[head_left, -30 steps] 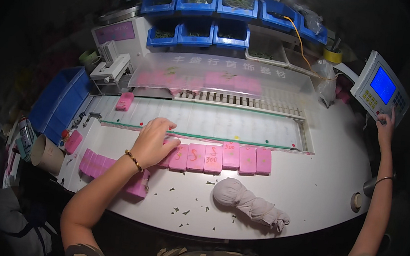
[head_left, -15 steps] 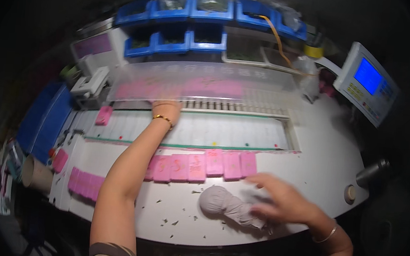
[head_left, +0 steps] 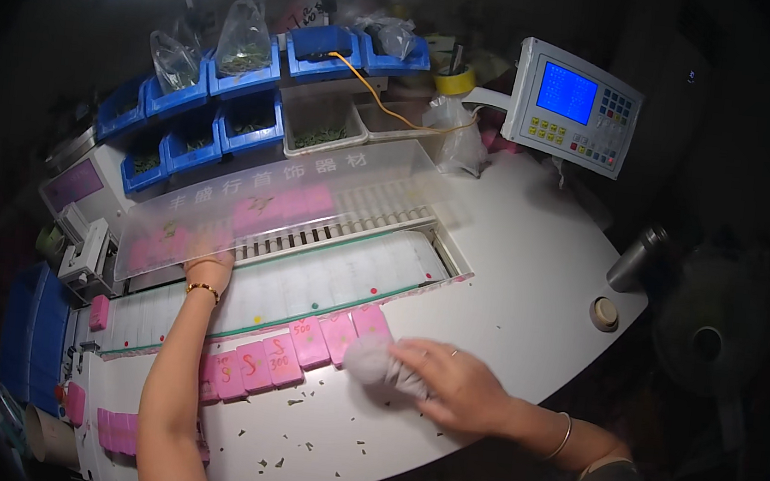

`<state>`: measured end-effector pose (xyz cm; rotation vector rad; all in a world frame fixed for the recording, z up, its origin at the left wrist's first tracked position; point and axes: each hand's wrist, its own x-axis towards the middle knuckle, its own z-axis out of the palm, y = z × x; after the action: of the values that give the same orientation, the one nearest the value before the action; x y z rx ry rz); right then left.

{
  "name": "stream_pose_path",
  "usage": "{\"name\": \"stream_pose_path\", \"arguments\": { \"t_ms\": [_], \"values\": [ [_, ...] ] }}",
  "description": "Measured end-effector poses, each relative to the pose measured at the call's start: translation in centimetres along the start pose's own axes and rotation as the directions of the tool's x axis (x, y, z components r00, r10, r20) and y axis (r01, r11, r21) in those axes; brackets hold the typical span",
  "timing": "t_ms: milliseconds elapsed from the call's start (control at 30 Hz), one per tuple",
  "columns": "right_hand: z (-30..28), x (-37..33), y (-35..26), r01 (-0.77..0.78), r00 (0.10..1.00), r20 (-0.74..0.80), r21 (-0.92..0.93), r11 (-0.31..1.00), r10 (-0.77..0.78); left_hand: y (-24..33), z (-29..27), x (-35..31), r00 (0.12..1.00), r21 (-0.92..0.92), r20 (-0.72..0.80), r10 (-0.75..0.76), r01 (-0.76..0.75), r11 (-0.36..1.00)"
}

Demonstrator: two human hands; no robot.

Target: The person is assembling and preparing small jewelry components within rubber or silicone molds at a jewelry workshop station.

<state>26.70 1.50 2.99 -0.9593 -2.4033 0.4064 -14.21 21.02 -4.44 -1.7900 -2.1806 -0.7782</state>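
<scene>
My left hand (head_left: pixel 207 267) reaches far across the white table (head_left: pixel 513 253) to the lower edge of a clear plastic cover (head_left: pixel 315 201). Its fingers lie under that edge, over a slotted rack, and their grip is hidden. Pink blocks show dimly under the cover. My right hand (head_left: pixel 452 388) grips a white cloth bundle (head_left: pixel 370 358) and presses it against the right end of a row of pink blocks (head_left: pixel 286 356) with red marks on them.
Blue bins (head_left: pixel 232 101) and bagged parts stand at the back. A grey control panel with a blue screen (head_left: pixel 572 106) sits back right. A metal cylinder (head_left: pixel 629 259) and a round knob (head_left: pixel 602 312) are at the right edge. More pink blocks (head_left: pixel 112 428) lie lower left. Small dark scraps dot the table.
My left hand left the pink row and went up to the cover. My right hand came down from the control panel, took the cloth bundle and moved it against the row.
</scene>
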Motion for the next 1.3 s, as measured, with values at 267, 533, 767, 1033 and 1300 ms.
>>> {"name": "stream_pose_path", "arguments": {
  "t_ms": [267,533,767,1033,1300],
  "values": [
    [0.0,-0.4,6.3,-0.305,0.952,-0.103,-0.304,0.903,0.287,-1.1,-4.2,-7.0,0.982,-0.353,0.178,-0.065,0.126,0.927],
    [1.1,3.1,1.1,-0.1,0.986,-0.134,0.013,0.995,0.101,11.9,-16.9,-17.2,0.946,-0.708,0.06,0.319,-0.185,0.681],
    [6.5,4.1,-5.8,-0.175,0.963,0.219,0.952,-0.252,0.159,15.4,-14.2,-22.8,0.966,-0.718,-0.118,0.228,-0.242,0.653],
    [8.6,2.8,-6.2,-0.167,0.96,0.128,0.976,0.14,0.248,15.4,-13.6,-23.5,0.986,-0.732,-0.072,0.148,-0.153,0.664],
    [8.3,1.9,-6.2,-0.163,0.959,0.128,0.979,0.122,0.251,15.3,-14.3,-23.9,0.985,-0.837,-0.028,0.168,-0.114,0.535]
  ]
}}
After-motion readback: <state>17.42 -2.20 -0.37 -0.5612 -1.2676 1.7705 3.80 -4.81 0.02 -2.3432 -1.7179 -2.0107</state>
